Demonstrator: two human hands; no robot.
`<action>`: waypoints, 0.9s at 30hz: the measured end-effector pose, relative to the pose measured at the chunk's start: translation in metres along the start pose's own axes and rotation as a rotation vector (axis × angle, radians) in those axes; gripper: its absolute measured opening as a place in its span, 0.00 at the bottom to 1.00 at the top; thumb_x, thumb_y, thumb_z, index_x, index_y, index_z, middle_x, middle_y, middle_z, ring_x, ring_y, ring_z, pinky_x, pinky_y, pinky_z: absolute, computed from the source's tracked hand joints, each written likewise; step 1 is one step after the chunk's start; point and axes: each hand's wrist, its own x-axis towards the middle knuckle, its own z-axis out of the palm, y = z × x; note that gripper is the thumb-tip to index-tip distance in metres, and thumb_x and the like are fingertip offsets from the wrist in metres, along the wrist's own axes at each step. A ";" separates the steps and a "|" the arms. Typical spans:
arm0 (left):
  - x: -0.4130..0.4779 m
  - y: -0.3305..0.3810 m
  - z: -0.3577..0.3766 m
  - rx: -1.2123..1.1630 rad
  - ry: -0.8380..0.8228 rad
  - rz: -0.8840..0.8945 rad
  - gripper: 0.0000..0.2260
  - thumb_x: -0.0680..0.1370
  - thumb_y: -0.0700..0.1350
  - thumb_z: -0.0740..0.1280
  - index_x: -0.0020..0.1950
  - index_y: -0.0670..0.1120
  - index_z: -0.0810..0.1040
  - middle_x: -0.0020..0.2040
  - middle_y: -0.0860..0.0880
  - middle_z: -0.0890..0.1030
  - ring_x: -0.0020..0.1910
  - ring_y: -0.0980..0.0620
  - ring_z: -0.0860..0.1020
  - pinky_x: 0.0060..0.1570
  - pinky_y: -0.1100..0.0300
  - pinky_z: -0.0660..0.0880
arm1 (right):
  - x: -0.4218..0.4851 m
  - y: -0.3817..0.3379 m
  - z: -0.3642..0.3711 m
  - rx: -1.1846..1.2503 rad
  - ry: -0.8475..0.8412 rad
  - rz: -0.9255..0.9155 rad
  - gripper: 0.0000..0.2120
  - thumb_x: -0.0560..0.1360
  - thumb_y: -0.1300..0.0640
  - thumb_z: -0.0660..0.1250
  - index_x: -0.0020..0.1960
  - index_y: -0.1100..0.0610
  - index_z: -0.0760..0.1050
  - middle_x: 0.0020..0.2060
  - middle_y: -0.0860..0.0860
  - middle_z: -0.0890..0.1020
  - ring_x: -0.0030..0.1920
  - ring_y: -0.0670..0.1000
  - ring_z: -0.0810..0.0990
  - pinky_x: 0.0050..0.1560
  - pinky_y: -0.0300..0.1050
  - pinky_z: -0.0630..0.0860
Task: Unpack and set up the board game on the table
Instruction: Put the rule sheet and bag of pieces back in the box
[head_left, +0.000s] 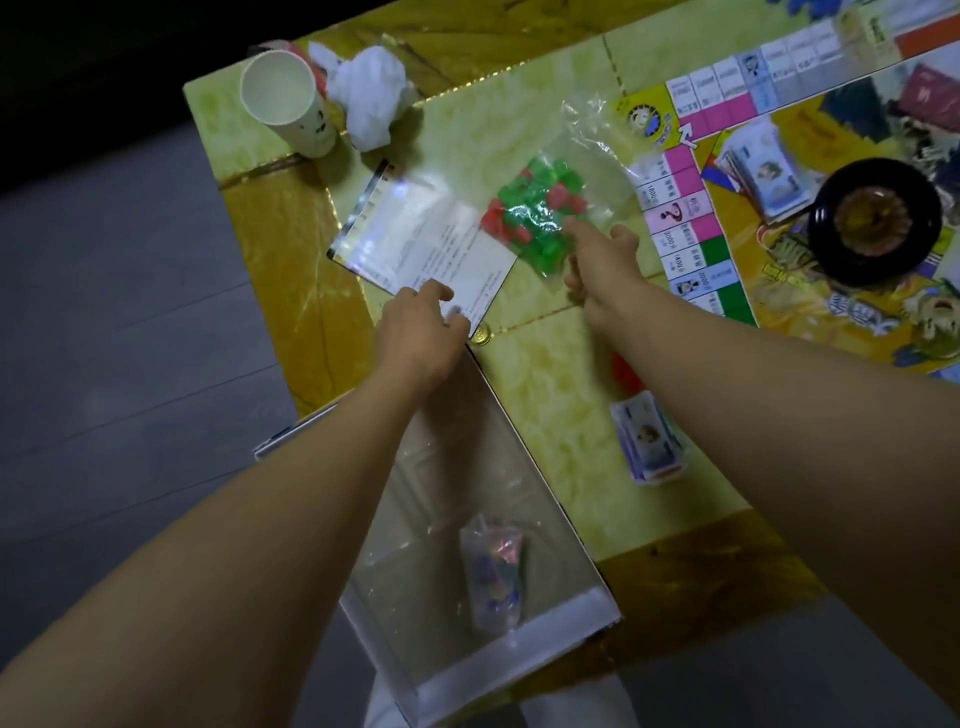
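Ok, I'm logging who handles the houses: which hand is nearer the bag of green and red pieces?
Right. The right hand touches the near edge of the bag with a fingertip; the left hand is further left, at the near corner of the leaflet, apart from it.

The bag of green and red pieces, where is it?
In the head view, the bag lies between the instruction sheet and the game board, the right hand touching it.

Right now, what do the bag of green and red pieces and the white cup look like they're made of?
The bag looks like thin clear plastic film: glossy, wrinkled, the pieces show through. The pieces look like shiny, likely hard plastic. The cup looks like matte white paper with a thin rim, possibly coated.
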 end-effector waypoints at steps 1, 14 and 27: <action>0.003 0.001 0.002 -0.015 -0.021 0.000 0.17 0.77 0.51 0.64 0.65 0.48 0.75 0.58 0.41 0.78 0.57 0.40 0.76 0.56 0.47 0.74 | 0.006 -0.002 0.002 0.012 0.012 -0.008 0.46 0.58 0.37 0.69 0.72 0.47 0.59 0.51 0.52 0.74 0.39 0.49 0.68 0.33 0.42 0.66; 0.016 0.043 0.008 -0.173 0.076 0.229 0.33 0.69 0.47 0.67 0.73 0.52 0.64 0.67 0.44 0.64 0.64 0.44 0.70 0.57 0.51 0.72 | -0.008 -0.001 0.000 0.094 -0.127 -0.160 0.09 0.71 0.57 0.70 0.48 0.59 0.75 0.36 0.53 0.77 0.34 0.49 0.74 0.30 0.38 0.70; -0.011 0.054 -0.020 -0.699 0.019 0.046 0.04 0.75 0.49 0.68 0.46 0.57 0.75 0.48 0.49 0.81 0.48 0.46 0.81 0.49 0.49 0.79 | -0.091 -0.004 -0.015 -0.042 -0.342 -0.407 0.13 0.71 0.65 0.61 0.53 0.54 0.77 0.48 0.54 0.80 0.47 0.46 0.76 0.47 0.36 0.72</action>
